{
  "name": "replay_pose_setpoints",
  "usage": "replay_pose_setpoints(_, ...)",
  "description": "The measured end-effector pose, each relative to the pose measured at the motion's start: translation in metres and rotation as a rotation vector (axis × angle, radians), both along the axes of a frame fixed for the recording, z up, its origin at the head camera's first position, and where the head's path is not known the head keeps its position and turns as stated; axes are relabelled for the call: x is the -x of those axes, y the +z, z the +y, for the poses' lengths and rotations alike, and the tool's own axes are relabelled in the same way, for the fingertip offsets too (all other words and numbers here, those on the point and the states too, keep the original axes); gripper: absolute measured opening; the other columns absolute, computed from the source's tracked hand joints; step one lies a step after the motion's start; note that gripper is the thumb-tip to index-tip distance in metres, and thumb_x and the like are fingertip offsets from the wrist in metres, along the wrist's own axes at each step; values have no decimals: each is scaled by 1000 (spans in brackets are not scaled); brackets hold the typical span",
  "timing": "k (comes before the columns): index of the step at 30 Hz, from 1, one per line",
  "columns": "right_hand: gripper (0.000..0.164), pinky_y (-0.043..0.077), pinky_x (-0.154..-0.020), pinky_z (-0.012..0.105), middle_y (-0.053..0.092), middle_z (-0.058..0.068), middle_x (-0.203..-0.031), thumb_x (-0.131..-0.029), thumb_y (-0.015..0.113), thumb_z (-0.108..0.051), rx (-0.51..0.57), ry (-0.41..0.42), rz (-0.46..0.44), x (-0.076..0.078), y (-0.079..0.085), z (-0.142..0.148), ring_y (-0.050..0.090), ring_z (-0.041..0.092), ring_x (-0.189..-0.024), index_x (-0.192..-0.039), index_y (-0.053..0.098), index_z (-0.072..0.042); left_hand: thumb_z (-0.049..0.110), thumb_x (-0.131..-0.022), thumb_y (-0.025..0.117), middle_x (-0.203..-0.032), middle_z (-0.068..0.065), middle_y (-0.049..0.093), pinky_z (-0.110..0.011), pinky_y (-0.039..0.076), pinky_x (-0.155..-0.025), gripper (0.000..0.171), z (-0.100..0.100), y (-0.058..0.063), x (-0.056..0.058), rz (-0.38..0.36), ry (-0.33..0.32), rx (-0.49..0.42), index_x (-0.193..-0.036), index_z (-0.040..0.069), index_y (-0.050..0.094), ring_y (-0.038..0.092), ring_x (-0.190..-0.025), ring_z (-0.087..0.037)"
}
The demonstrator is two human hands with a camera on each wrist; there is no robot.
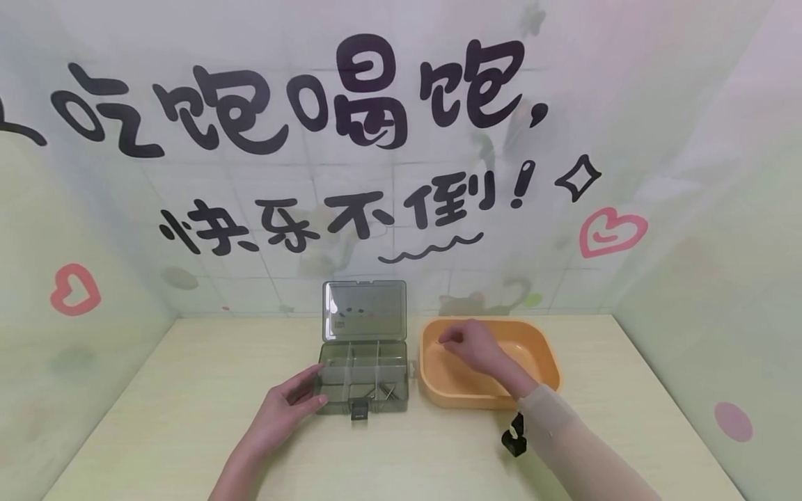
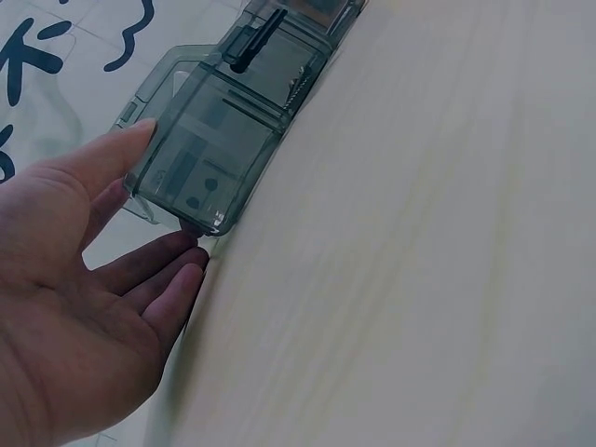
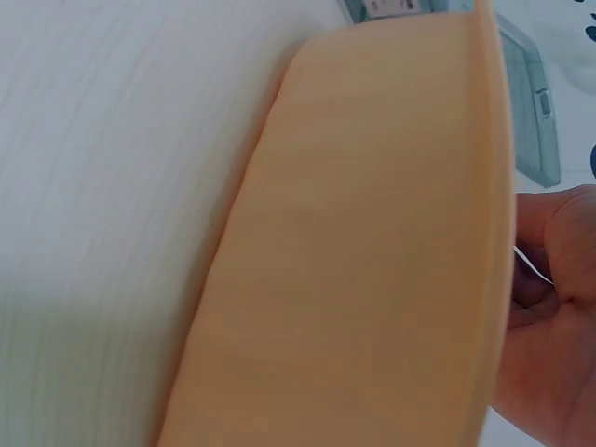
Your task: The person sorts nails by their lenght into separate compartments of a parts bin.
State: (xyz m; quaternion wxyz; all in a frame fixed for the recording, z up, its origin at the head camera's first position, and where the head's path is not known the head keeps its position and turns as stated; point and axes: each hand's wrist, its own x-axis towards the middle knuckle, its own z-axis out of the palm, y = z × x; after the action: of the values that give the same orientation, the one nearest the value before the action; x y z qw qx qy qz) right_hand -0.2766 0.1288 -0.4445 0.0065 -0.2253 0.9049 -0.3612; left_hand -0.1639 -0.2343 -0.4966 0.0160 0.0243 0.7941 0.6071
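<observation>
A translucent grey compartment box stands on the table with its lid raised at the back. Several thin metal pieces lie in its front compartments. My left hand grips the box's left end, thumb at the front corner and a finger along the side; the left wrist view shows its other fingers by the lower corner. Over the left part of an orange tray, my right hand has thumb and forefinger pinched together. A tiny thin piece shows at those fingertips, too small to identify.
The tray stands just right of the box, with a narrow gap between them. Behind both rises a printed backdrop, and similar sheets enclose the left and right sides. A black clip hangs at my right wrist above the pale wooden table.
</observation>
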Motion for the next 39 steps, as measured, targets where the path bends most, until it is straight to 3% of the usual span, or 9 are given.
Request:
replay_pose_setpoints(12,10,63,-80,33,77,7,-94,-91,72,1,29,86,57,-10,19,-31,72,21,-87,-97,79,-2,12,-93,77,-155,-27,41,-38,41,-115,67,-1,-1,0,-3,0,2,-151,0,47,42,-142,-42)
replay_pose_setpoints(21,11,62,-77,28,77,9,-96,-92,69,4,35,168,41,-15,14,-55,71,20,-85,-99,78,1,12,-93,76,-155,-28,41,-37,40,-115,67,-1,0,0,-10,1,1,-152,1,46,41,-143,-42)
replay_pose_setpoints(28,12,61,-75,24,75,14,-99,-94,67,6,86,203,-57,-24,11,-72,69,20,-85,-103,75,3,13,-93,76,-156,-27,41,-37,41,-114,67,-2,0,0,-10,5,9,-151,1,47,41,-142,-42)
replay_pose_setpoints(32,13,60,-75,22,74,12,-100,-94,67,5,55,208,-86,-28,8,-83,68,18,-86,-104,75,2,15,-93,77,-156,-25,41,-36,41,-114,67,-2,0,0,-15,8,18,-151,3,47,42,-142,-42)
replay_pose_setpoints(39,13,59,-76,21,75,7,-99,-93,69,5,9,215,-61,-33,7,-97,68,16,-88,-102,77,-1,13,-94,76,-157,-25,40,-37,40,-115,66,-2,0,0,-11,-4,10,-152,2,47,41,-143,-42)
